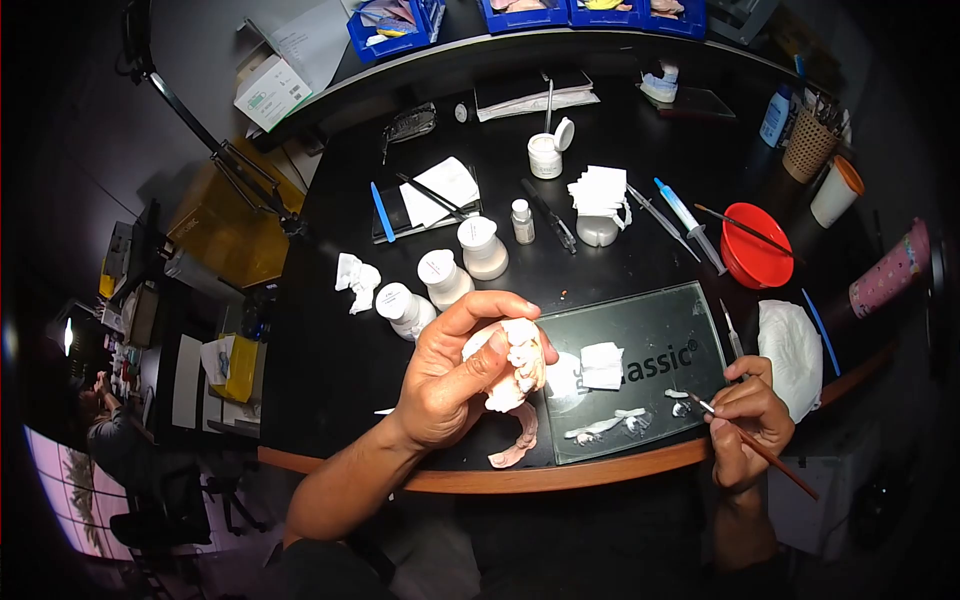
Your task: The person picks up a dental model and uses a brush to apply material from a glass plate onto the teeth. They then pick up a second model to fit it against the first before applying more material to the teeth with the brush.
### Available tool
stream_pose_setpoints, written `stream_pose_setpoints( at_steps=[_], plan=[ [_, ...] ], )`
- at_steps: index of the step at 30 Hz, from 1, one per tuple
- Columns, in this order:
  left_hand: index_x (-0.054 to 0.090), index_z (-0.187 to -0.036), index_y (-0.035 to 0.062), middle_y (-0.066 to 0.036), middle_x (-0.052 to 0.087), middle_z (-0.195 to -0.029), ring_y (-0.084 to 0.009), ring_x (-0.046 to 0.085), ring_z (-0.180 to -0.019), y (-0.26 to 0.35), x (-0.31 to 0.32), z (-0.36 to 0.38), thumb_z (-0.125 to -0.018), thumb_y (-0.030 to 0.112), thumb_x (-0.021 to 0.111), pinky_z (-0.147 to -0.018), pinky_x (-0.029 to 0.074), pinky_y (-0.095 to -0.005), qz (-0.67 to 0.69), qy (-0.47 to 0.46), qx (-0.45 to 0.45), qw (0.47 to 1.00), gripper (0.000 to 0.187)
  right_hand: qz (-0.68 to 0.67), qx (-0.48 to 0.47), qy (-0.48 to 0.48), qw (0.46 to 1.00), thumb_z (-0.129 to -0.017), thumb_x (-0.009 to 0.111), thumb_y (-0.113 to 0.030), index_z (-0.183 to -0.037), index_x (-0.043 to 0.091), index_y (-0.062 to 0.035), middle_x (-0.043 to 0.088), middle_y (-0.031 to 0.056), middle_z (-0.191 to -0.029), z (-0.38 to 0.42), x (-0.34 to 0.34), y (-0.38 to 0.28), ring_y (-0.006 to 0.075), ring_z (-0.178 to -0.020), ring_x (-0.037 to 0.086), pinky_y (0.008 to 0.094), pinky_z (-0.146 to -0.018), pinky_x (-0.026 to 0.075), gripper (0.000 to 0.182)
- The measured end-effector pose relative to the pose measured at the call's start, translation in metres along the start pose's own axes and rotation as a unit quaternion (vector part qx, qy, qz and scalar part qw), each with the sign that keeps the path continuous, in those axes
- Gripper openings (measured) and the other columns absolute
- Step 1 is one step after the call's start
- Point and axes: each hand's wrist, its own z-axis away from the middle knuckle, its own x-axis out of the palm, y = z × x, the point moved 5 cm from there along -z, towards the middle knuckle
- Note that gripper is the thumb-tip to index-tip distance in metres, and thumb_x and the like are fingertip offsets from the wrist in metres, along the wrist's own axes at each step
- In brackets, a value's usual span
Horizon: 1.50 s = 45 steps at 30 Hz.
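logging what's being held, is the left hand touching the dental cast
Touching. The head view shows it: the left hand holds the dental cast, with the thumb lying directly against its surface.

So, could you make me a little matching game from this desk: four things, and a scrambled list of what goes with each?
1. Left hand
2. Right hand
3. Bowl
4. Glass slab

A. red
B. bearing a folded white square
C. gripping a brush
D. gripping a pale tooth model

Pairs: 1-D, 2-C, 3-A, 4-B
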Motion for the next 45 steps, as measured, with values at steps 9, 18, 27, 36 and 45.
stream_pose_setpoints(
  at_steps=[9, 18, 27, 36, 45],
  plan=[
    [0.055, -0.134, 0.0004, -0.025, 0.069, -0.106, -0.0186, 0.071, -0.085, 0.005, 0.007, 0.003, -0.106, 0.021, 0.06, -0.074, 0.058, -0.0282, -0.068, 0.017, 0.01, 0.997, 0.035, 0.017, 0.015, -0.032, 0.999, -0.071, 0.065, -0.005, -0.075, 0.063, -0.0038, 0.062, 0.0053, -0.061, 0.001, 0.007, -0.003, 0.017, -0.069, 0.054, 0.04, -0.09, 0.046, 0.005],
    [0.06, -0.132, -0.0021, -0.014, 0.072, -0.108, -0.0159, 0.072, -0.104, 0.007, 0.008, 0.003, -0.108, 0.015, 0.058, -0.089, 0.059, -0.0293, -0.065, -0.013, 0.012, 0.998, 0.029, 0.013, 0.023, -0.045, 0.999, -0.068, 0.061, -0.001, -0.074, 0.062, -0.0041, 0.063, 0.0056, -0.062, -0.002, 0.011, -0.002, 0.0187, -0.07, 0.054, 0.0398, -0.091, 0.046, 0.007],
    [0.059, -0.131, -0.0036, -0.022, 0.073, -0.103, -0.0198, 0.072, -0.087, 0.006, 0.005, 0.004, -0.106, 0.017, 0.06, -0.079, 0.059, -0.0312, -0.139, 0.021, -0.022, 0.99, 0.032, 0.019, 0.015, -0.042, 0.999, -0.067, 0.062, -0.001, -0.074, 0.062, -0.0038, 0.062, 0.0055, -0.062, -0.002, 0.011, -0.004, 0.0189, -0.072, 0.055, 0.0393, -0.091, 0.046, 0.007],
    [0.064, -0.127, -0.0059, -0.011, 0.073, -0.095, -0.0091, 0.068, -0.078, 0.008, 0.014, 0.002, -0.104, 0.005, 0.059, -0.066, 0.055, -0.022, -0.178, 0.054, 0.017, 0.982, 0.026, 0.001, 0.015, -0.066, 0.998, -0.064, 0.065, -0.003, -0.07, 0.063, -0.0036, 0.061, 0.0047, -0.059, -0.003, 0.011, -0.001, 0.0206, -0.072, 0.056, 0.0396, -0.089, 0.046, 0.007],
    [0.062, -0.129, -0.0049, -0.015, 0.071, -0.09, -0.0131, 0.068, -0.074, 0.01, 0.006, 0.003, -0.102, 0.017, 0.059, -0.067, 0.054, -0.0248, -0.269, 0.086, -0.003, 0.959, 0.035, 0.032, 0.013, -0.137, 0.99, -0.06, 0.069, -0.003, -0.069, 0.065, -0.0076, 0.065, 0.0004, -0.062, -0.001, 0.017, -0.005, 0.024, -0.085, 0.061, 0.0349, -0.077, 0.045, 0.011]
  ],
)
